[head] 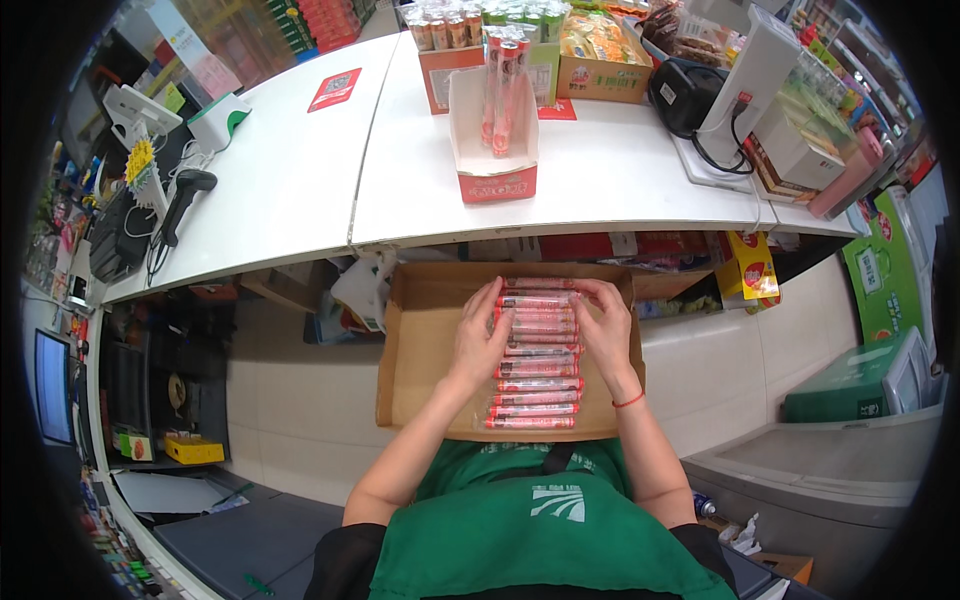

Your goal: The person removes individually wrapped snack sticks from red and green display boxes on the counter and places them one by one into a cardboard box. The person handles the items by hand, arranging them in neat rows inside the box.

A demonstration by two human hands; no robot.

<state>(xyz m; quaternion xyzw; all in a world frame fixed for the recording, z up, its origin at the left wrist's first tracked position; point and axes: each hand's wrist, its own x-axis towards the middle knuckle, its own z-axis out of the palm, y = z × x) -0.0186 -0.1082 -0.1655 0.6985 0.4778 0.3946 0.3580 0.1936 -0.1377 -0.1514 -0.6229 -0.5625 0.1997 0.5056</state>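
Observation:
A shallow cardboard tray [420, 360] lies before me at lap height. Inside it, several red-and-pink wrapped sticks [536, 366] form a column, each lying crosswise. My left hand [481, 330] touches the left ends of the upper sticks, fingers pointing away from me. At their right ends is my right hand [609, 322], thumb and fingers curved around the top few. Whether the hands grip the sticks or only press their ends cannot be made out. On the counter above stands an open red display box [498, 187] with a few similar sticks [504, 97] upright in it.
The white counter [300, 172] runs across beyond the tray. It carries boxes of packaged snacks [604, 75], a black device [679, 94] with a cable and, leftward, a handheld barcode scanner [187, 199]. A yellow box [750, 266] juts out below the counter edge. A green bin [844, 382] stands right.

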